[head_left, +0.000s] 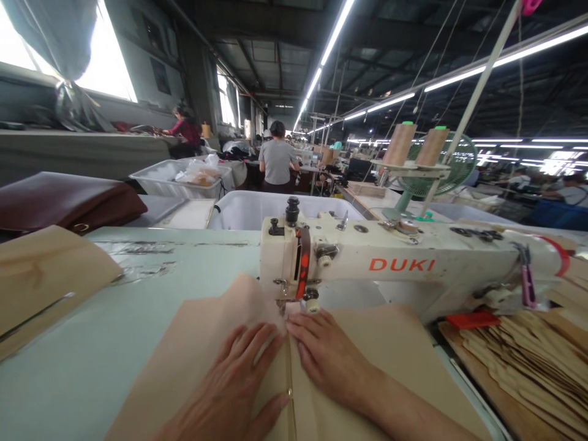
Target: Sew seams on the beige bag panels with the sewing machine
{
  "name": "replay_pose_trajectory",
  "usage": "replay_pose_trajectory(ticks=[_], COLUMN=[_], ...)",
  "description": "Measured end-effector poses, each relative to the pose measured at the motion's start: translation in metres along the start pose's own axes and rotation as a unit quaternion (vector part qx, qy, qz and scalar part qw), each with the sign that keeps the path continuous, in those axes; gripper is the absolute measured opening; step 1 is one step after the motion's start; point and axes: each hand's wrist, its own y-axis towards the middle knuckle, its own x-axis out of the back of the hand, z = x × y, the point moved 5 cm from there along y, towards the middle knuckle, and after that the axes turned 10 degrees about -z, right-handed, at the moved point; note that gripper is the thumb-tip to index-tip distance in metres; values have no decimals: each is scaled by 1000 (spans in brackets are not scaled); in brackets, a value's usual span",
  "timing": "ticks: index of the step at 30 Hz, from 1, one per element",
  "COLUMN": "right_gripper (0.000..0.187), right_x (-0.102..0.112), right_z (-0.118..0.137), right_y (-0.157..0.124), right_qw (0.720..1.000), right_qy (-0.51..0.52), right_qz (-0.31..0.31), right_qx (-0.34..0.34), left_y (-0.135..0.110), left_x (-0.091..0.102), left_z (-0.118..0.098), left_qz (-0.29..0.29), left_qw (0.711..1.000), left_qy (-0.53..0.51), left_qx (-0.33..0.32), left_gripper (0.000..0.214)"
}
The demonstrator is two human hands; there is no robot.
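Note:
A beige piece of material (386, 349) lies under the needle of a white sewing machine (349, 257) marked DUKI. A narrow zipper-like strip (290, 367) with a small gold-coloured piece on it runs down its middle. My left hand (243, 373) rests with spread fingers on the material left of the strip, its thumb close to the gold piece. On the other side, my right hand (331, 355) lies with fingers stretched forward, the tips just in front of the presser foot (282, 306). Both hands press from above and grasp nothing visible.
A beige panel with a slit (41, 282) and folded dark-red material (68, 199) lie left. Stacked beige pieces (533, 361) and a red object (473, 320) are right. Behind stand a white bin (248, 205), thread cones (399, 144) and a green fan (441, 162). People work farther back.

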Motion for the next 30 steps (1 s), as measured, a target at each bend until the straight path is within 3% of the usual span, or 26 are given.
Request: replay_pose_trajectory(ticks=[5, 16, 24, 30], right_gripper=[40, 43, 50, 43], right_x=[0, -1, -6, -6], right_z=[-14, -13, -11, -14], right_y=[12, 1, 4, 7], right_qw=[1000, 1000, 998, 999], right_qy=[-20, -11, -49, -26], right_qz=[10, 11, 4, 15], right_qx=[15, 1, 26, 9], left_y=[6, 1, 10, 11], left_x=[-10, -18, -5, -1], left_z=[8, 6, 9, 9], left_qz=[-9, -21, -11, -23], left_qw=[1000, 999, 999, 999], left_qy=[18, 36, 27, 24], left_qx=[-8, -17, -20, -15], left_gripper=[78, 85, 94, 98])
